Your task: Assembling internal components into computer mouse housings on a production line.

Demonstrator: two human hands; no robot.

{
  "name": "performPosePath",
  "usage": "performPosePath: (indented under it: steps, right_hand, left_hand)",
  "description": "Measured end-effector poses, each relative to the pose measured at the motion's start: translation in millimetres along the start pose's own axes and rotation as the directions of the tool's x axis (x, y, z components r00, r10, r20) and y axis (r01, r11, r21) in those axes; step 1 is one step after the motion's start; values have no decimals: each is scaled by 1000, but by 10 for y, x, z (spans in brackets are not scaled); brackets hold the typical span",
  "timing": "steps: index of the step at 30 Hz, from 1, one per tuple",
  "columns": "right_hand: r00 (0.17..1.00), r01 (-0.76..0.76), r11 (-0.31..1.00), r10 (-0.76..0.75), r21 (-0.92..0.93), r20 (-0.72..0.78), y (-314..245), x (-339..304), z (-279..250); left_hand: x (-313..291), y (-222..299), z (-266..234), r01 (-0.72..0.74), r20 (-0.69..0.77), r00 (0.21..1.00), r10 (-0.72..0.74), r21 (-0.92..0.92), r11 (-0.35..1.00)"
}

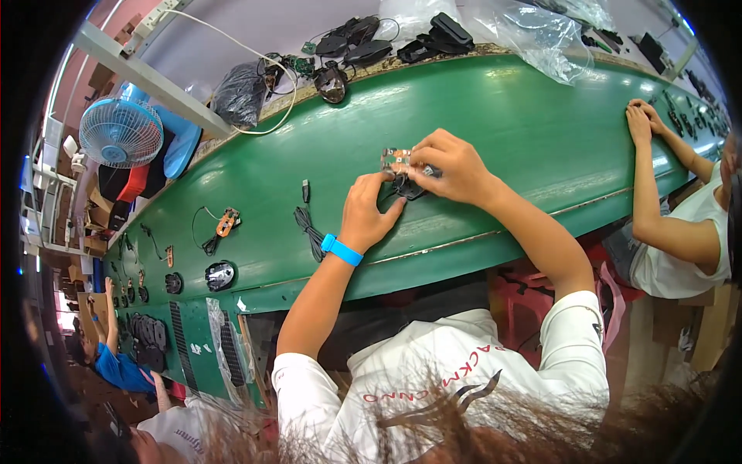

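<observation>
Both hands, left hand [369, 207] and right hand [450, 164], grip clamped on a circuit board [396, 158] (clear bags [541, 35] beyond).

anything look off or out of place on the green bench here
Nothing stands out. Both hands, left hand and right hand, work a small circuit board on the green bench; a loose black cable lies alongside.
</observation>
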State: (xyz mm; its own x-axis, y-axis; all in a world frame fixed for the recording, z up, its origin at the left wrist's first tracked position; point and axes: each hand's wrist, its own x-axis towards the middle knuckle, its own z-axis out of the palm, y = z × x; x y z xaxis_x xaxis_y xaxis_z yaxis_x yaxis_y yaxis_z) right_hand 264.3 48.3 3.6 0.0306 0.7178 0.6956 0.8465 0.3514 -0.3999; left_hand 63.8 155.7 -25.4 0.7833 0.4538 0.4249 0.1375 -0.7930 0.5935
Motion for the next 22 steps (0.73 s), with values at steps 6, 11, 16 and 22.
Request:
performPosePath:
  steps: [6,11,16,22]
  right_hand:
    - [986,-168,986,168,-2,8,-283,-243,-103]
    - [971,-232,971,236,-64,46,-227,-396,-207]
    - [974,-210,967,219,-146,53,-161,-384,-259]
    - [976,-202,951,215,-234,35,-127,-349,-258]
  left_hand:
    - [-16,-41,30,-4,-42,999,4,1,1000]
    - [17,10,-27,-40,37,999,40,-5,999]
    - [14,137,-47,-134,34,991,131,119,984]
    - [-47,350,158,-77,53,996,67,217,973]
